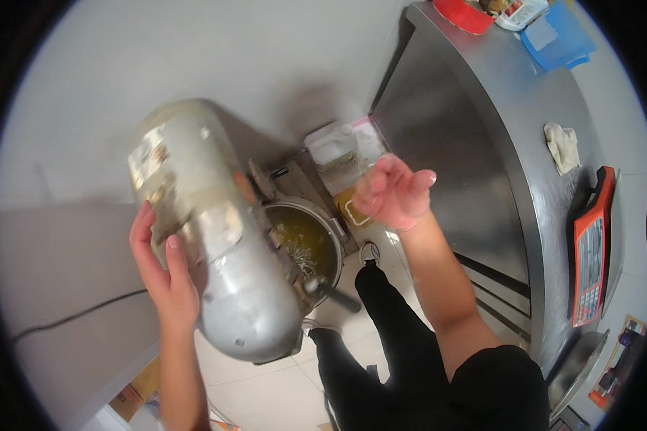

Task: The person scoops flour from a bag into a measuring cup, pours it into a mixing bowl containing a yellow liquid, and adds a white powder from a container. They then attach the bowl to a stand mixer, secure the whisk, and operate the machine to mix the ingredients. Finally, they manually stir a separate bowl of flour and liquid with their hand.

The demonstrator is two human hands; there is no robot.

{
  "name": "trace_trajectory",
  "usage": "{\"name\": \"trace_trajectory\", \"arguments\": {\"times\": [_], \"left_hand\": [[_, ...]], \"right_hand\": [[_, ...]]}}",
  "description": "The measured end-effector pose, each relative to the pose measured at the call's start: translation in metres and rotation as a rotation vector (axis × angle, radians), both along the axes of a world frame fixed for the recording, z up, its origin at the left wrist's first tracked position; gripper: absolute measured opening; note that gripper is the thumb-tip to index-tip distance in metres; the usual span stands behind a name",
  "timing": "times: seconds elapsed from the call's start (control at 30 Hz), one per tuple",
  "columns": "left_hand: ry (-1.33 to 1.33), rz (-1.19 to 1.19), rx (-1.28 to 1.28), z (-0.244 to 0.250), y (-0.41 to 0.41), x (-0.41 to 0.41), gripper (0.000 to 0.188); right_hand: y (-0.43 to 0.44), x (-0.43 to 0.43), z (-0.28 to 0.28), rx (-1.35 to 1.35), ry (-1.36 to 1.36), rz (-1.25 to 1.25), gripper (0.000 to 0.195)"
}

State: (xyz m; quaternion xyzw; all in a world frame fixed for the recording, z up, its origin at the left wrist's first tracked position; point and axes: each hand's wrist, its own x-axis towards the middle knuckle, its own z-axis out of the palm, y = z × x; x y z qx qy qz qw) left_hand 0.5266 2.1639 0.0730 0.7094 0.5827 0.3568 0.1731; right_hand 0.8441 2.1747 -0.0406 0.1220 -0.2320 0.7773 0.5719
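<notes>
A silver planetary mixer (253, 291) stands before me, its painted head worn and patched. Spread fingers of my left hand (167, 275) rest at the left side of that head; contact at the fingertips is hard to make out. Under the head is a metal mixing bowl (338, 253) holding yellowish liquid (307, 237) with pale foam or bubbles. A dark lever handle (342, 299) juts out at the mixer's near right side. My right hand (393, 194) hovers in the air right of the bowl, blurred, fingers partly curled and apart, with nothing in it.
To the right runs a stainless steel counter (512, 129) bearing a cloth (562, 148), an orange scale (590, 258) and a blue plastic container (558, 37). A white plastic jug (331, 144) stands on the floor by the wall. A black cable (81, 315) hangs left of the mixer.
</notes>
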Motion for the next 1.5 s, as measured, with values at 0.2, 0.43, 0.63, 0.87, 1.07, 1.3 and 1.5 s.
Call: {"name": "trace_trajectory", "arguments": {"times": [0.2, 0.43, 0.63, 0.87, 1.07, 1.3, 1.5], "left_hand": [[0.335, -0.051, -0.059, -0.012, 0.023, 0.019, 0.039], [0.327, -0.058, -0.139, -0.012, 0.03, 0.017, 0.039], [0.342, -0.063, -0.13, -0.015, 0.022, 0.005, 0.041], [0.317, -0.076, -0.11, -0.02, 0.027, 0.003, 0.042], [0.403, -0.033, -0.106, -0.016, 0.015, 0.001, 0.041], [0.414, -0.037, -0.047, -0.019, 0.018, 0.001, 0.041], [0.411, -0.088, -0.069, -0.013, 0.031, 0.005, 0.039]], "right_hand": [[0.049, 0.025, -0.006, 0.079, 0.024, 0.102, 0.047], [0.065, 0.017, -0.094, -0.261, -1.278, -0.191, 0.049], [0.089, -0.064, -0.141, -0.007, -1.481, -0.039, 0.076], [0.124, -0.122, -0.22, 0.569, -2.323, 0.243, 0.03], [0.168, -0.13, -0.156, 0.799, -2.238, 0.07, 0.019], [0.139, -0.126, -0.186, 0.809, -2.239, 0.115, 0.018], [0.134, -0.124, -0.242, 0.78, -2.361, 0.035, 0.016]]}}
